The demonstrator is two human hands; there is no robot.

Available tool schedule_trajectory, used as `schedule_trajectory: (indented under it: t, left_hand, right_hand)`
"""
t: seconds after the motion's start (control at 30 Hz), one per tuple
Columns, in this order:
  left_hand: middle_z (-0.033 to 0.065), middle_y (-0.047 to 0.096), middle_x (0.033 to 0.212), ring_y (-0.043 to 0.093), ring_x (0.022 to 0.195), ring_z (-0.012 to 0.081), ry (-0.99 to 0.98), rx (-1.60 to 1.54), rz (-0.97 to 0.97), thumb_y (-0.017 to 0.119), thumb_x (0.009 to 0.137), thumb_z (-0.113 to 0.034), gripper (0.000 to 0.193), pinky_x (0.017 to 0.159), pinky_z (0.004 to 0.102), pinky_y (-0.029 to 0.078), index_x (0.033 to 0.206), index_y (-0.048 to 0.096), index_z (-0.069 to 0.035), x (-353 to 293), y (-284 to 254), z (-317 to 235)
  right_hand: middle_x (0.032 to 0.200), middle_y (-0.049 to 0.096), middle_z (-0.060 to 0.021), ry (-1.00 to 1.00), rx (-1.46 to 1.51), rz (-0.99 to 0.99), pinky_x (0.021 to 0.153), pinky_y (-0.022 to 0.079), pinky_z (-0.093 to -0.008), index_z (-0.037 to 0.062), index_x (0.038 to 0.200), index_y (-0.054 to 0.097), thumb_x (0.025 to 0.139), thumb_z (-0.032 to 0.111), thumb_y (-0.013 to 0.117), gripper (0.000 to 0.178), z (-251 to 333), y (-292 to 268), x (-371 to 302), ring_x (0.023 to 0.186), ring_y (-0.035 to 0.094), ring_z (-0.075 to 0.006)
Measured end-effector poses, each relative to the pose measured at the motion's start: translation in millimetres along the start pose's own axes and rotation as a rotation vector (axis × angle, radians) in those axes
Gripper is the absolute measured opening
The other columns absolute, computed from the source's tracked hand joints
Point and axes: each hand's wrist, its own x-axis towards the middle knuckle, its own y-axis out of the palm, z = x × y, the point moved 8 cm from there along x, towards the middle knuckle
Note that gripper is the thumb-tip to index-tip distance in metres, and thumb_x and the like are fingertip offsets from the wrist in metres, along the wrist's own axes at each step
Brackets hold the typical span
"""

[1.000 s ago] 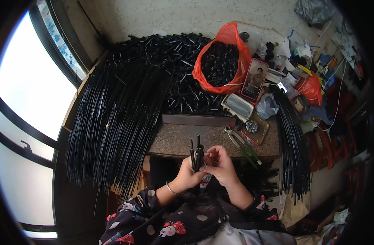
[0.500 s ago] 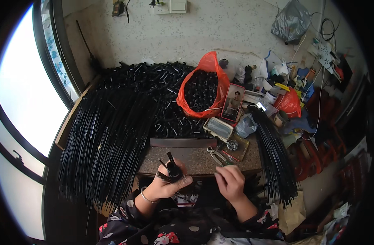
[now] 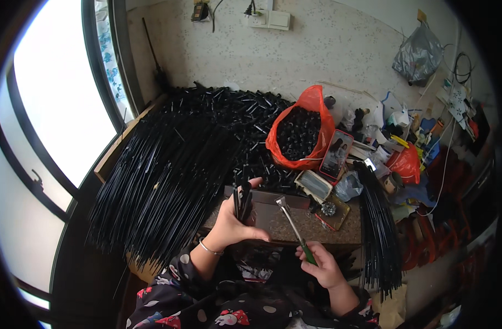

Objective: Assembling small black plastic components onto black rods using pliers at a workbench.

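Note:
In front of the table edge, my left hand (image 3: 229, 222) holds a few slim black plastic pieces (image 3: 242, 202) upright against its fingers, its thumb stretched away from them. My right hand (image 3: 323, 266) is closed round the green handle of metal pincers (image 3: 294, 227), whose jaws point up and away from me. The pincers' head is right of the black pieces, apart from them. Behind my left hand, a heap of short black tubular parts (image 3: 256, 112) covers the table's back. A thick spread of long thin black rods (image 3: 158, 175) lies to the left.
An orange-red plastic bag (image 3: 270, 143) holds small black parts. To its right stand a phone (image 3: 336, 155), a small tray (image 3: 315, 185) and a clear bag (image 3: 348, 186). A second bundle of black rods (image 3: 380, 236) hangs over the right edge; clutter lies beyond it.
My right hand has picked up the pincers from the tabletop and raised them. My left hand has turned, its thumb now spread. The whole view has shifted and tilted.

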Motion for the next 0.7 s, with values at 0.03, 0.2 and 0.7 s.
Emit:
schedule_trajectory:
  t: [0.03,0.2,0.7]
  left_hand:
    - [-0.0088,0.045,0.062,0.043,0.058,0.0007,-0.006,0.006,-0.028,0.090,0.041,-0.034,0.109,0.054,0.0156,0.035,0.131,0.036,-0.003,-0.1,-6.0,1.0]
    - [-0.0078,0.046,0.061,0.042,0.056,0.0002,-0.018,0.019,-0.026,0.089,0.041,-0.036,0.110,0.050,0.0161,0.031,0.129,0.035,0.002,-0.5,-1.5,-6.2]
    - [0.0021,0.058,0.105,0.055,0.086,0.0092,-0.033,-0.164,0.127,0.089,0.041,-0.037,0.096,0.077,0.0222,0.044,0.117,0.048,0.003,-10.0,3.6,-15.5]
  right_hand:
    - [0.104,0.050,-0.0078,-0.226,-0.507,0.044,0.081,0.038,-0.0378,0.0056,0.077,0.059,0.067,0.015,0.071,0.018,40.7,9.9,-3.7,0.097,0.049,-0.0248]
    - [0.101,0.049,-0.0023,-0.638,-1.375,-0.123,0.092,0.023,-0.0505,0.0109,0.064,0.059,0.055,0.020,0.072,0.018,99.1,45.6,-20.4,0.103,0.041,-0.0328]
    - [0.091,0.059,-0.0229,0.397,0.716,0.433,0.056,0.050,-0.0312,-0.0053,0.100,0.050,0.091,0.023,0.047,0.029,8.2,49.9,-26.5,0.066,0.062,-0.0274]
